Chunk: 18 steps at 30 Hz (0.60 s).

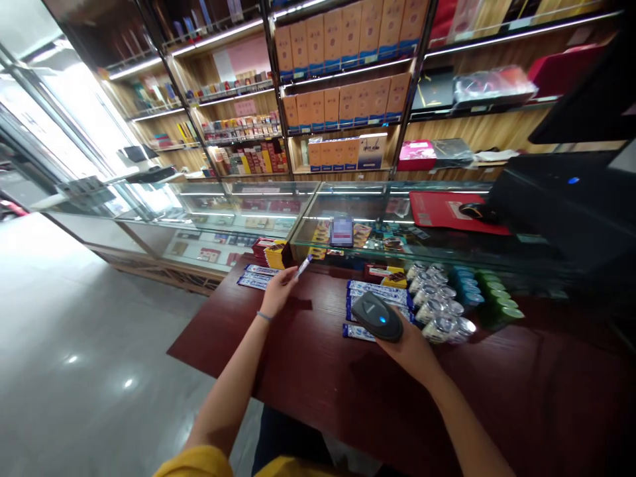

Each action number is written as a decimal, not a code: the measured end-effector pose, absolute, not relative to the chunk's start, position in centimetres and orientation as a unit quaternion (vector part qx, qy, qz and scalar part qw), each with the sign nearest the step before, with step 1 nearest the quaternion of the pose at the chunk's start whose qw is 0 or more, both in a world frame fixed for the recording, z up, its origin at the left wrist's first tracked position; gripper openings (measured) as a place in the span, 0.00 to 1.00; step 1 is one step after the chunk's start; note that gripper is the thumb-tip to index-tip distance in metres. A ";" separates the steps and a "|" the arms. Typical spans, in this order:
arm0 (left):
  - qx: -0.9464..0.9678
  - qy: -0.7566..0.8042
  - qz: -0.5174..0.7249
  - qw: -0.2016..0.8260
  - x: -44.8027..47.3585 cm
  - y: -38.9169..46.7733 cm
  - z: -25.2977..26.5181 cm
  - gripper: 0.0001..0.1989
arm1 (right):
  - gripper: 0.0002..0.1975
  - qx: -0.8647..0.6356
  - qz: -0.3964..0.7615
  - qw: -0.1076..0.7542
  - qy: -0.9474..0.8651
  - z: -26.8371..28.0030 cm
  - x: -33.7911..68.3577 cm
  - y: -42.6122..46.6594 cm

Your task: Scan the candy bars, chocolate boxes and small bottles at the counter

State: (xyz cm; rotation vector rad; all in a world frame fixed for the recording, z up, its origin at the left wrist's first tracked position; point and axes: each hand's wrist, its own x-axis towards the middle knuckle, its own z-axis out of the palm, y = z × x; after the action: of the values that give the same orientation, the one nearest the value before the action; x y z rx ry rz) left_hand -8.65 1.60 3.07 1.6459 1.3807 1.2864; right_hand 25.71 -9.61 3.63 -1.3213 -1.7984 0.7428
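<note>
My left hand [279,290] is closed on a slim blue-and-white wrapped snack bar [305,265], raised a little over the dark red table [308,371]. Several similar wrapped bars [253,281] lie just beyond that hand. In my right hand [411,350] is a black barcode scanner [373,314] with a lit blue light, its head turned toward the left. Under and behind the scanner lies a group of blue-and-white bars [375,289], partly hidden by it. One bar [354,330] lies apart at the near side of this group.
Silver-topped cans [433,298], blue cans [466,286] and green cans [499,298] stand in rows at the right. Yellow-and-brown packs [275,254] are stacked at the table's back left. A glass display counter [368,199] borders the far side. A dark monitor [546,212] stands at right.
</note>
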 end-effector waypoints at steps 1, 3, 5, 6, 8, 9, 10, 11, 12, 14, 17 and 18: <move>0.664 0.533 0.459 0.254 -10.2 1.5 3.1 0.18 | 0.24 -0.522 0.291 0.384 -0.704 3.6 25.6 -9.7; 0.738 0.528 0.391 0.156 -13.4 1.2 3.0 0.18 | 0.25 -0.531 0.290 0.378 -0.701 3.4 25.4 -9.8; 0.786 0.514 0.330 0.096 -16.3 1.0 2.8 0.17 | 0.24 -0.534 0.286 0.374 -0.702 3.3 25.3 -9.9; 0.805 0.506 0.299 0.078 -17.6 1.0 2.7 0.18 | 0.24 -0.536 0.284 0.375 -0.702 3.3 25.2 -10.0; 0.826 0.502 0.251 0.050 -19.8 1.1 2.5 0.18 | 0.23 -0.536 0.280 0.381 -0.699 3.4 24.9 -10.1; 0.831 0.504 0.231 0.040 -20.6 1.3 2.5 0.18 | 0.23 -0.534 0.280 0.385 -0.698 3.5 24.8 -10.1; 0.834 0.507 0.215 0.033 -21.3 1.5 2.4 0.18 | 0.23 -0.531 0.282 0.387 -0.699 3.6 24.7 -10.1; 0.836 0.510 0.200 0.029 -21.8 1.8 2.4 0.18 | 0.23 -0.526 0.283 0.389 -0.701 3.7 24.6 -10.1; 0.838 0.512 0.187 0.027 -22.2 2.0 2.3 0.19 | 0.23 -0.521 0.284 0.389 -0.704 3.7 24.5 -10.1; 0.839 0.518 0.167 0.024 -22.7 2.5 2.3 0.19 | 0.24 -0.517 0.284 0.389 -0.707 3.7 24.5 -10.0; 0.837 0.525 0.153 0.012 -22.8 3.1 2.2 0.21 | 0.24 -0.520 0.286 0.384 -0.708 3.2 24.7 -9.8; 0.836 0.527 0.151 0.006 -22.7 3.2 2.1 0.22 | 0.24 -0.520 0.287 0.380 -0.709 3.0 24.8 -9.8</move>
State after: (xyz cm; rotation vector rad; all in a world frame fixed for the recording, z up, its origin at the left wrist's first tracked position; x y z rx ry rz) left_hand -22.67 3.19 2.07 2.6167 1.6493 0.4722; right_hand 24.78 -9.77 2.97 -1.3282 -1.8110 0.7335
